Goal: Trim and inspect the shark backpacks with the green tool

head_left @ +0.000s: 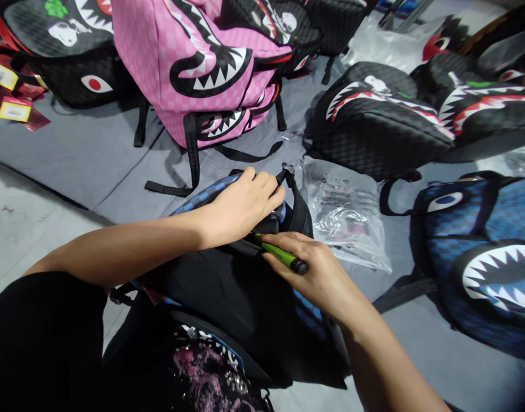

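Observation:
A black and blue checkered backpack (pixel 228 292) lies in front of me, between my arms. My left hand (pixel 241 203) is closed on its top edge, fingers curled near the black strap loop (pixel 288 174). My right hand (pixel 314 269) rests on the bag's right side and grips a green pen-like tool with a black tip (pixel 283 257), its point aimed toward the left hand. What the tool's far end touches is hidden under my left hand.
A pink shark-mouth backpack (pixel 202 63) stands behind. Black shark-mouth backpacks (pixel 374 120) lie at back right and back left (pixel 69 51), a blue one (pixel 481 257) at right. A clear plastic bag (pixel 343 212) lies on the grey mat (pixel 82 154). Red tags (pixel 14 97) sit far left.

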Action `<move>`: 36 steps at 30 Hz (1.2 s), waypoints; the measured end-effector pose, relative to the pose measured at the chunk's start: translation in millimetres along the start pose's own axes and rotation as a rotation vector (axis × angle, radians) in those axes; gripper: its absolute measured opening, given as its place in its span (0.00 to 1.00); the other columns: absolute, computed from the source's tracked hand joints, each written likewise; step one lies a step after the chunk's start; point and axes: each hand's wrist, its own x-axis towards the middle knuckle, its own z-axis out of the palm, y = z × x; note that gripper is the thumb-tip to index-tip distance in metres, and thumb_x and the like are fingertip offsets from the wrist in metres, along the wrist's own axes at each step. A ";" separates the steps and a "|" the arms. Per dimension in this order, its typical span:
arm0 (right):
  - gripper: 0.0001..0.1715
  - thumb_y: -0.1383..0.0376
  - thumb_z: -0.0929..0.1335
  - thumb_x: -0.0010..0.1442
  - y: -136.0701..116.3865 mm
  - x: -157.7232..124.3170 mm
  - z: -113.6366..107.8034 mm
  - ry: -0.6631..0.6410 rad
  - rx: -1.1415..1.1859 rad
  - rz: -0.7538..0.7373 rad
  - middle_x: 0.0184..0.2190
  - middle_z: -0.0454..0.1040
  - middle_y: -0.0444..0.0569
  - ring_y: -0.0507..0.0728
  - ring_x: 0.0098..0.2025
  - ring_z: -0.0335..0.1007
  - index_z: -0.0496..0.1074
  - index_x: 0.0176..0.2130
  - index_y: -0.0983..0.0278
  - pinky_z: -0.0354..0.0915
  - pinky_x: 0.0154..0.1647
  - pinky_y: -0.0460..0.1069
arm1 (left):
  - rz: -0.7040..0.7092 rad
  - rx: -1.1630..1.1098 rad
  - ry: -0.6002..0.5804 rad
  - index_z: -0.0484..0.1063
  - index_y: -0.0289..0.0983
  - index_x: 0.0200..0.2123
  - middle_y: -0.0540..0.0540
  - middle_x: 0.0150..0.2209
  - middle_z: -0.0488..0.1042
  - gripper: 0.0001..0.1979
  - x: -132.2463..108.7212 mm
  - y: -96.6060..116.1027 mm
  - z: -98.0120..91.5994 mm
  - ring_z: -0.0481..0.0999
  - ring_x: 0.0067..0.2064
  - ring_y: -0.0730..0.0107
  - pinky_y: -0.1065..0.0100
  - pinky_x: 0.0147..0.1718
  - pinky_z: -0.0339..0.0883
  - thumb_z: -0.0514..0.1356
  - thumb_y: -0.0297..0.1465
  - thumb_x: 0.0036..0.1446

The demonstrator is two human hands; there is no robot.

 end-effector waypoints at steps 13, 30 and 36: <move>0.16 0.67 0.67 0.63 -2.3 0.2 0.6 -0.001 0.008 -0.025 0.45 0.81 0.50 0.60 0.44 0.80 0.77 0.50 0.61 0.76 0.46 0.54 | -0.003 -0.022 0.004 0.58 0.33 0.64 0.36 0.53 0.69 0.26 -0.1 0.0 1.3 0.67 0.53 0.51 0.56 0.50 0.58 0.53 0.30 0.63; 0.17 0.67 0.67 0.63 -1.6 1.0 -4.9 -0.067 -0.012 0.022 0.46 0.81 0.50 0.60 0.44 0.80 0.78 0.51 0.61 0.75 0.47 0.55 | 0.012 0.054 0.028 0.58 0.31 0.64 0.37 0.53 0.69 0.26 -1.7 -0.3 0.4 0.67 0.52 0.53 0.57 0.48 0.57 0.51 0.31 0.64; 0.14 0.62 0.69 0.63 -3.8 -2.9 9.5 0.087 0.074 0.107 0.42 0.82 0.50 0.60 0.42 0.80 0.79 0.47 0.62 0.72 0.46 0.55 | 0.000 0.035 0.013 0.58 0.31 0.64 0.37 0.52 0.70 0.26 -0.6 -0.1 1.2 0.67 0.52 0.53 0.58 0.48 0.57 0.52 0.31 0.64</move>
